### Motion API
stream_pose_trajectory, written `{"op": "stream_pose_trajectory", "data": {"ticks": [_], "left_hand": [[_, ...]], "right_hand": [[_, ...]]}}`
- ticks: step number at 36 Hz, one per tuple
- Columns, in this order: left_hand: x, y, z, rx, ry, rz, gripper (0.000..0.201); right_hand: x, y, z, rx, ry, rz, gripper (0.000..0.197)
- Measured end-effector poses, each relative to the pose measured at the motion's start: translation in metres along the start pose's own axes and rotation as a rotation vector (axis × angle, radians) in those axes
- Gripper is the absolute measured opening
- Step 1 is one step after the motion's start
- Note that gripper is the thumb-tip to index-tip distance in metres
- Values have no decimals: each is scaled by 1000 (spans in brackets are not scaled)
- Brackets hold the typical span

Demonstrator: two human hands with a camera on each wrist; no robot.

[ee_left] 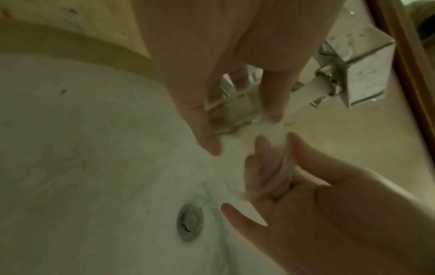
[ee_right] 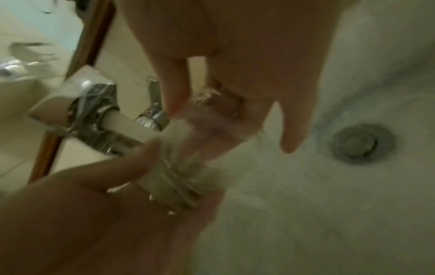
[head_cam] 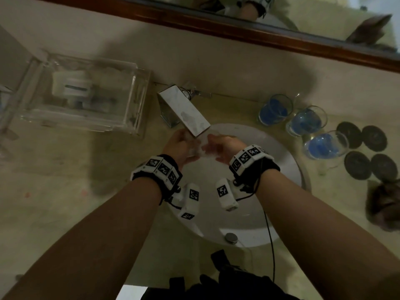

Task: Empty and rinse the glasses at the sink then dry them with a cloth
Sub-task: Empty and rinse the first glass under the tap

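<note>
Head view first: my left hand [head_cam: 179, 144] and right hand [head_cam: 220, 148] meet over the white sink [head_cam: 287, 169], just under the square chrome tap [head_cam: 186, 111], with a clear glass [head_cam: 200, 149] between them. Three glasses holding blue liquid [head_cam: 303, 124] stand on the counter to the right, beside dark round coasters [head_cam: 365, 152] and a brown cloth [head_cam: 383, 204]. No writing is legible anywhere.

Left wrist view: my left thumb and fingers are wrapped round the glass [ee_left: 231, 109]; water [ee_left: 303, 94] runs onto it; the drain [ee_left: 189, 222] lies below.

Right wrist view: my right fingers [ee_right: 175, 93] spread loosely, touching the wet glass [ee_right: 169, 182].
</note>
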State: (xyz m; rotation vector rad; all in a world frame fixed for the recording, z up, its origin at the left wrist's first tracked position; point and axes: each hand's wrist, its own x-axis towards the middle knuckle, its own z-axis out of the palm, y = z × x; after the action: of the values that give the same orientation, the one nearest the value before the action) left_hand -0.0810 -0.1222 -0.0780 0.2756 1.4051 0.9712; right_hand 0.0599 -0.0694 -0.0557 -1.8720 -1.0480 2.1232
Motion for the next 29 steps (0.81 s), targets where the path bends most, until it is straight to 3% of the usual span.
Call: {"op": "stream_pose_trajectory", "data": {"ticks": [2, 5, 8, 11, 15, 20, 23, 26, 29], "left_hand": [[-1, -1, 1, 30, 7, 16, 46], [-5, -3, 1, -14, 9, -7, 45], [-6, -4, -1, -20, -16, -32, 31], [-5, -5, -5, -19, -34, -19, 14], [-6, -8, -5, 42, -48, 17, 27], [-14, -10, -6, -8, -30, -27, 33], [-18, -9, -7, 0, -35, -39, 26], [-15, -10, -10, 2, -15, 1, 25], [-15, -9, -9, 43, -5, 29, 34]], "right_hand": [[2, 2, -2, 36, -12, 33, 19], [4, 4, -1, 104, -15, -41, 14], [5, 9, -3, 126, -35, -111, 20], [5, 12, -4, 82, -40, -87, 7], [4, 12, -1, 114, -7, -9, 12], [4, 19, -2, 130, -74, -122, 21], [0, 20, -6, 110, -122, -134, 19], [-2, 14, -2, 69, -82, -57, 6], [0, 8, 2, 83, -80, 19, 9]]}}
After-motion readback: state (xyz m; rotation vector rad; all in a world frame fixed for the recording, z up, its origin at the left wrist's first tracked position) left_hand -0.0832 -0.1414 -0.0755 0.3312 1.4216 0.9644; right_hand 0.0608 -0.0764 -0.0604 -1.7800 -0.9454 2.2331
